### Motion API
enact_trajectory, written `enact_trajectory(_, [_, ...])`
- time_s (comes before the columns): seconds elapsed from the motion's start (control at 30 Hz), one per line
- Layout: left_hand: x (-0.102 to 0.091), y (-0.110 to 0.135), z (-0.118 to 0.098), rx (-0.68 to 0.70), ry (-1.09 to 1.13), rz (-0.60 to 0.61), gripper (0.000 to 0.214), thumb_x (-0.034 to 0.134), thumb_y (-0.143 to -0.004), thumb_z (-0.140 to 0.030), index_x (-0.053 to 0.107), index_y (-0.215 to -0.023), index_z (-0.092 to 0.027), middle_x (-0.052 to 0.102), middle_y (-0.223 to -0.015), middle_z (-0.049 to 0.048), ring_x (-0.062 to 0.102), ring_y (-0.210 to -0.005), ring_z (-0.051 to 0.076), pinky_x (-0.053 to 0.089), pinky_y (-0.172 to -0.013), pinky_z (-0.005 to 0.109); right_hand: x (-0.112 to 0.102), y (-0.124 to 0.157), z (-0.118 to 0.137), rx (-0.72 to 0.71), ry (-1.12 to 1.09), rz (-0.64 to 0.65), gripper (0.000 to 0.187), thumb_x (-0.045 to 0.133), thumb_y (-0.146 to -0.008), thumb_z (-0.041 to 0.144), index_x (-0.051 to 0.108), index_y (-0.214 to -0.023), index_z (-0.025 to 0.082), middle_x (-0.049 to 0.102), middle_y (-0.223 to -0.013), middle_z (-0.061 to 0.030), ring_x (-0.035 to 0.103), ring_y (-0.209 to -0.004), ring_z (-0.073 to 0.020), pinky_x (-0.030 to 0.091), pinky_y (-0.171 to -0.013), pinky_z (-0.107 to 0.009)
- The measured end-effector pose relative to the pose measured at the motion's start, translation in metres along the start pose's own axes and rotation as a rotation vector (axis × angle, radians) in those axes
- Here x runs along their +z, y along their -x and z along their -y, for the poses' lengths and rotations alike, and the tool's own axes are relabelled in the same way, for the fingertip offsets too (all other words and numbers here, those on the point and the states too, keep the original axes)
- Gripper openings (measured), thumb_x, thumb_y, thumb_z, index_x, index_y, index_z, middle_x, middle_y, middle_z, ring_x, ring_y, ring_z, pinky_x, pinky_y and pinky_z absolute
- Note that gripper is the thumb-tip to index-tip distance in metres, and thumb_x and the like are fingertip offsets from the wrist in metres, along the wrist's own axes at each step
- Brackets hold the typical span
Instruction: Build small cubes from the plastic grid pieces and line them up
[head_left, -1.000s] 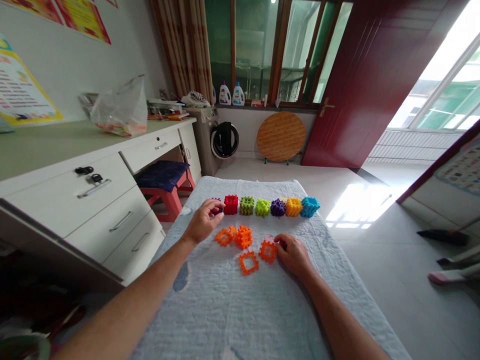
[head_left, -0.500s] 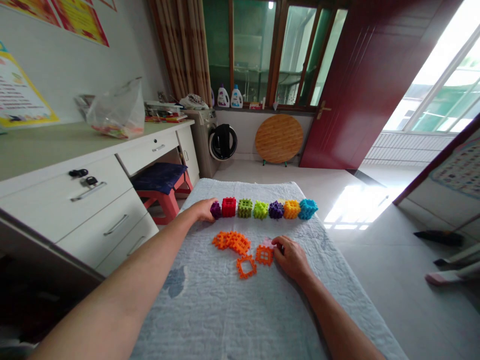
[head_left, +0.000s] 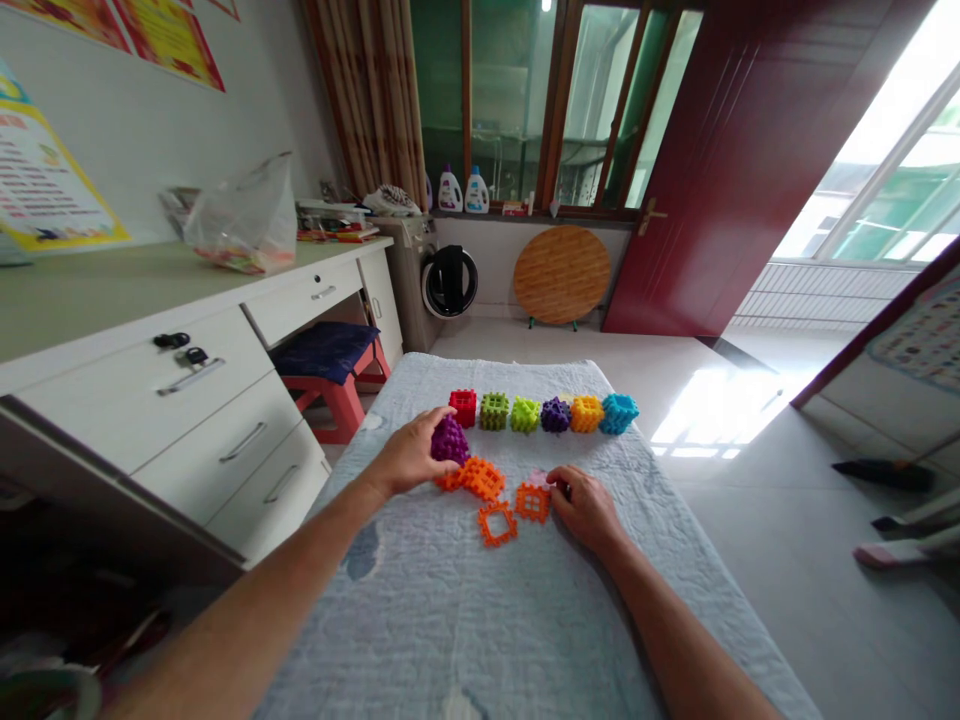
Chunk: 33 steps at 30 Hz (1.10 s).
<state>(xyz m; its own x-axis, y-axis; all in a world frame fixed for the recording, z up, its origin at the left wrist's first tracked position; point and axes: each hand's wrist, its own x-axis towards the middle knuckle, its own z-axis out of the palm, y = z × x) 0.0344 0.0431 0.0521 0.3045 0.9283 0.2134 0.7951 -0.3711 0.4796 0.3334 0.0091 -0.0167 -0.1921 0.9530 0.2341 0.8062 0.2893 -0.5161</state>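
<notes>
My left hand (head_left: 406, 456) is closed around a purple interlocking cube (head_left: 449, 442), in front of the row's left end and just above the orange pieces. Its thumb is near a pile of flat orange interlocking squares (head_left: 482, 479). Nearer me lies an orange open square frame (head_left: 497, 523). Beside it is an orange square with a cross inside (head_left: 532, 503). My right hand (head_left: 589, 507) rests on the cloth close to that square, fingers curled in, with nothing visible in them. Behind stands a row of cubes: red (head_left: 463, 407), dark green (head_left: 494, 411), lime (head_left: 525, 414), purple (head_left: 556, 414), yellow (head_left: 586, 413) and blue (head_left: 619, 412).
A pale blue quilted cloth (head_left: 435, 610) covers the table. Left of it are a white desk with drawers (head_left: 225, 400) and a red stool with a dark cushion (head_left: 330, 352). A washing machine (head_left: 412, 280) and a round wooden tabletop (head_left: 562, 274) stand farther back.
My left hand has brought the purple cube from the left end of the row toward me and slightly right, beside the orange pile. My right hand has stayed in place.
</notes>
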Motion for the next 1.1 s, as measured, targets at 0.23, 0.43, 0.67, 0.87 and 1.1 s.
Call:
enact_trajectory(0.23, [0.029,0.003,-0.059,0.106,0.107,-0.018,0.071,0.069,-0.068,-0.024,0.039,-0.133,-0.025,0.053,-0.12,0.0074,0.055,-0.11,0.023,0.043,-0.098,0.036,-0.002,0.002,0.002,-0.007,-0.058,-0.01,0.021,0.047,-0.074,0.019,0.065,-0.085,0.019,0.061,-0.074,-0.0011,0.054,-0.067,-0.014,0.037,-0.064,-0.024])
enact_trajectory(0.43, [0.048,0.006,-0.068,0.222,0.105,-0.013,0.064,0.064,-0.076,-0.034,0.038,-0.134,-0.023,0.051,-0.124,0.0093,0.051,-0.116,0.024,0.04,-0.102,0.036,0.003,0.007,0.013,-0.148,-0.3,-0.066,0.059,0.048,-0.066,0.013,0.049,-0.124,0.017,0.06,-0.101,-0.0064,0.055,-0.087,-0.0179,0.044,-0.083,-0.033])
enact_trajectory(0.67, [0.066,0.024,-0.064,0.228,-0.049,0.144,0.067,0.061,-0.068,-0.016,0.043,-0.132,-0.025,0.045,-0.135,0.0101,0.043,-0.125,0.027,0.034,-0.108,0.043,0.003,0.011,0.024,-0.225,-0.4,-0.022,0.079,0.065,-0.067,0.023,0.031,-0.138,0.022,0.049,-0.126,-0.0111,0.049,-0.113,-0.0244,0.039,-0.098,-0.042])
enact_trajectory(0.87, [0.048,0.046,-0.056,0.16,-0.09,0.165,0.057,0.062,-0.069,-0.019,0.049,-0.124,-0.024,0.051,-0.126,0.0094,0.046,-0.121,0.026,0.034,-0.106,0.039,-0.005,0.01,0.035,-0.317,-0.371,-0.009,0.027,0.061,-0.069,0.016,0.056,-0.096,0.021,0.058,-0.097,-0.0038,0.053,-0.096,-0.0196,0.041,-0.091,-0.035])
enact_trajectory(1.1, [0.029,0.063,-0.038,0.023,-0.084,0.07,0.033,0.05,-0.086,-0.044,0.059,-0.107,-0.021,0.06,-0.106,0.0088,0.056,-0.102,0.024,0.043,-0.093,0.036,0.005,0.01,0.037,-0.203,-0.402,-0.052,0.022,0.058,-0.071,0.017,0.051,-0.092,0.02,0.058,-0.084,-0.0005,0.055,-0.08,-0.0153,0.044,-0.076,-0.028])
